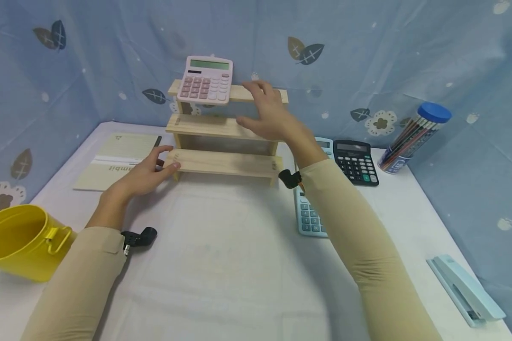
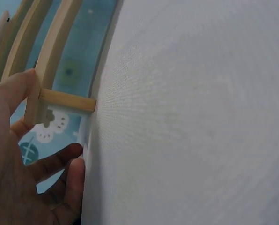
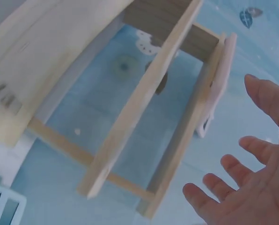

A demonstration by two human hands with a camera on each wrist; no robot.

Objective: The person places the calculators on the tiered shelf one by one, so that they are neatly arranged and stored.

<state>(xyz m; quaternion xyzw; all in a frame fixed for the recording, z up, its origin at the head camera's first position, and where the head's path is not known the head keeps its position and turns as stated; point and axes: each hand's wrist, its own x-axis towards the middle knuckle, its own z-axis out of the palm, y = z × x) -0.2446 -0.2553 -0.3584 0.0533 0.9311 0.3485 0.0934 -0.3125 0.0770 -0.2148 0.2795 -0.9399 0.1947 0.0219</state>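
Note:
A three-tier wooden shelf rack (image 1: 222,162) stands against the back cloth in the head view. On the left part of its top tier leans a pink calculator (image 1: 205,81). My left hand (image 1: 144,175) pinches the left end of the lowest board between thumb and index finger; its other fingers curl loosely beside it in the left wrist view. My right hand (image 1: 268,110) is spread near the right end of the top board. In the right wrist view its fingers (image 3: 235,169) stand apart from the wood, holding nothing. The pink calculator (image 3: 218,86) shows there edge-on.
Left of the rack lie a notepad (image 1: 118,154) and a yellow bucket (image 1: 23,241). To the right are a black calculator (image 1: 356,163), light blue calculators (image 1: 309,220) partly hidden by my sleeve, a blue-lidded pencil tub (image 1: 414,137) and a light blue stapler (image 1: 465,289).

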